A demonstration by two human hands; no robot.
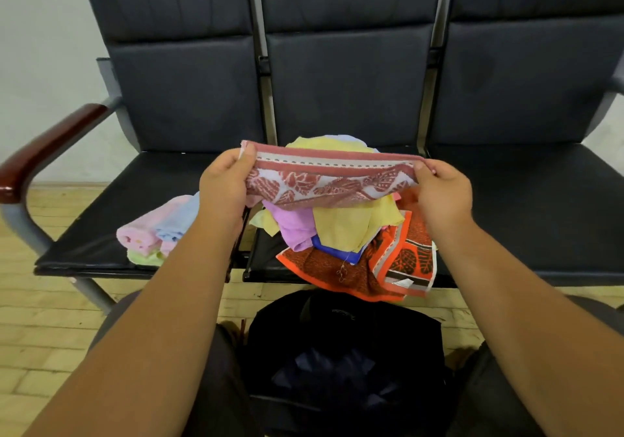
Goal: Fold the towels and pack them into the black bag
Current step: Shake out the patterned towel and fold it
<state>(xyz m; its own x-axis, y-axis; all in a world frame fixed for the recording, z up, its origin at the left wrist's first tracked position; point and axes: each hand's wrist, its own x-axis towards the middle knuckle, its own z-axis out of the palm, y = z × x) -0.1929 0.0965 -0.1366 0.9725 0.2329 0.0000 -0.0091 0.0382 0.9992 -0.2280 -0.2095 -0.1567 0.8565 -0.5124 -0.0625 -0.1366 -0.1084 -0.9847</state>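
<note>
I hold a red-and-white leaf-patterned towel [332,180] stretched out above the middle seat. My left hand [224,183] pinches its left end and my right hand [444,190] pinches its right end. Under it lies a loose pile of towels [341,230]: yellow, purple, blue and an orange patterned one [401,264] hanging over the seat's front edge. A small stack of folded pastel towels [158,234] sits on the left seat. The black bag [341,355] stands open on the floor between my knees.
A row of three black padded seats [526,200] faces me, with a dark wooden armrest [44,152] at the far left. The floor [44,328] is light wood-pattern tile. My legs flank the bag at the bottom.
</note>
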